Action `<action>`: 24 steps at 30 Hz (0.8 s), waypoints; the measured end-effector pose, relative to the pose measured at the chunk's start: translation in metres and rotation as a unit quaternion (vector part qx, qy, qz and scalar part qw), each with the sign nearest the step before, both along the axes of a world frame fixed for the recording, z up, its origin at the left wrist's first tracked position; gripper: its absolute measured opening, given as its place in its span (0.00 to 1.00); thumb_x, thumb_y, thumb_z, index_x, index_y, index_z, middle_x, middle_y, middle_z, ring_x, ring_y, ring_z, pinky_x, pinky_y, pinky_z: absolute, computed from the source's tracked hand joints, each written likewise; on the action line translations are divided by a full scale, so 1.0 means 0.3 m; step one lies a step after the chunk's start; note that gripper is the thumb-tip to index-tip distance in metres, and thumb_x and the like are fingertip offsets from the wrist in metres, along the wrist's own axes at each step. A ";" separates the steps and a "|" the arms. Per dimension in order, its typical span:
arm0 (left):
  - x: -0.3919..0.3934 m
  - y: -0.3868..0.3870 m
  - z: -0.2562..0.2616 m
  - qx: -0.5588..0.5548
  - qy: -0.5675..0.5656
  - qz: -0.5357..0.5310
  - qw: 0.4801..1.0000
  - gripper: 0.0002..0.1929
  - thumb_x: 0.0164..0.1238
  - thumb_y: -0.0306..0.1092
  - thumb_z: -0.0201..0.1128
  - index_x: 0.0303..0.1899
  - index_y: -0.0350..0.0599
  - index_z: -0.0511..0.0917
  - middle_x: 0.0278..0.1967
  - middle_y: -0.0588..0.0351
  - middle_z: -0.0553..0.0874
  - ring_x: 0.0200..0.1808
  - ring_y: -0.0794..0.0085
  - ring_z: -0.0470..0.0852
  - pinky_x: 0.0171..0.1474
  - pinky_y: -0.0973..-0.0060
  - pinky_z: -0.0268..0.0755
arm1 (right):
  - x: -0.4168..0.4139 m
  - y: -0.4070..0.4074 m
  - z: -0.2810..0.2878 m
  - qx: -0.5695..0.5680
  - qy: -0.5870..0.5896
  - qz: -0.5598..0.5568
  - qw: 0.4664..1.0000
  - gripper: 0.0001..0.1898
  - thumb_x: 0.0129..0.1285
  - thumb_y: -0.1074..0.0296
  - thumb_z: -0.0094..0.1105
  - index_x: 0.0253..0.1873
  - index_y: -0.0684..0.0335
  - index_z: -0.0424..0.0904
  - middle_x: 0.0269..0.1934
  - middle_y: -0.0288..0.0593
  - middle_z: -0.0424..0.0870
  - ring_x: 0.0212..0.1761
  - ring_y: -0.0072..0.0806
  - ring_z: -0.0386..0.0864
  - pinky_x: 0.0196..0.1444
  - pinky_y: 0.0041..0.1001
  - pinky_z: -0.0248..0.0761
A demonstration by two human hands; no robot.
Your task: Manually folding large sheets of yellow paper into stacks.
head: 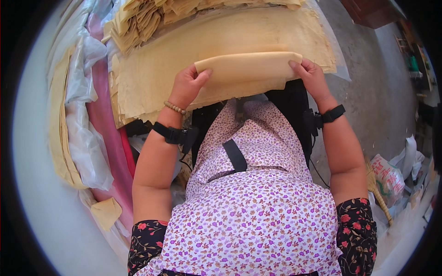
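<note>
A thin, pale yellow sheet with a folded upper edge is stretched between my two hands. My left hand pinches its left corner between thumb and fingers. The right corner is gripped the same way by my right hand. Beneath and behind it lies a broad stack of similar yellowish sheets with ragged edges. Farther back, more such sheets are bunched in a folded pile. The sheets' material cannot be told for certain.
At the left are crumpled clear plastic, pink cloth or sheeting and a folded yellow bundle. Concrete floor shows at the right, with a straw broom and plastic bags. A floral apron covers my lap.
</note>
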State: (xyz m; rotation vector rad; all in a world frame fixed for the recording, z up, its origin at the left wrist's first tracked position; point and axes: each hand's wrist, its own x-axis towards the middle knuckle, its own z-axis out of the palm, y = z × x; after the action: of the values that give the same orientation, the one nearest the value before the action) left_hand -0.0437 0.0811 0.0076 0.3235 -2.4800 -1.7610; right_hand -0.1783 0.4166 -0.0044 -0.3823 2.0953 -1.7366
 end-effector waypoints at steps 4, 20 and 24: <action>-0.043 0.007 -0.098 -0.095 -0.033 0.117 0.988 0.12 0.71 0.40 0.65 0.40 0.39 0.84 0.28 0.53 0.86 0.31 0.72 0.84 0.35 0.68 0.76 | -0.043 -0.068 -0.041 0.132 0.029 -0.034 0.990 0.16 0.74 0.57 0.62 0.49 0.67 0.86 0.36 0.31 0.88 0.37 0.16 0.80 0.41 0.23 0.73; -0.136 0.154 0.007 -0.424 -0.163 0.135 0.881 0.11 0.69 0.41 0.61 0.42 0.45 0.81 0.36 0.41 0.89 0.40 0.49 0.89 0.43 0.51 0.79 | 0.029 -0.254 -0.007 0.374 0.450 0.168 0.793 0.32 0.67 0.46 0.60 0.73 0.49 0.71 0.78 0.44 0.62 0.81 0.47 0.55 0.79 0.52 0.45; -0.119 0.118 -0.044 -0.592 0.165 0.111 0.781 0.17 0.60 0.37 0.69 0.52 0.52 0.82 0.52 0.52 0.84 0.59 0.61 0.80 0.60 0.56 0.70 | 0.036 -0.256 -0.018 0.348 0.454 0.147 0.807 0.33 0.65 0.46 0.62 0.73 0.49 0.70 0.77 0.42 0.65 0.80 0.45 0.58 0.80 0.51 0.44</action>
State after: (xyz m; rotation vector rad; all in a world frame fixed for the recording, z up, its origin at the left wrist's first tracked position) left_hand -0.0795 0.1164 -0.0056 0.1404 -2.5433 0.0457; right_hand -0.1676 0.3397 -0.0099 -1.4002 2.8691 -0.4809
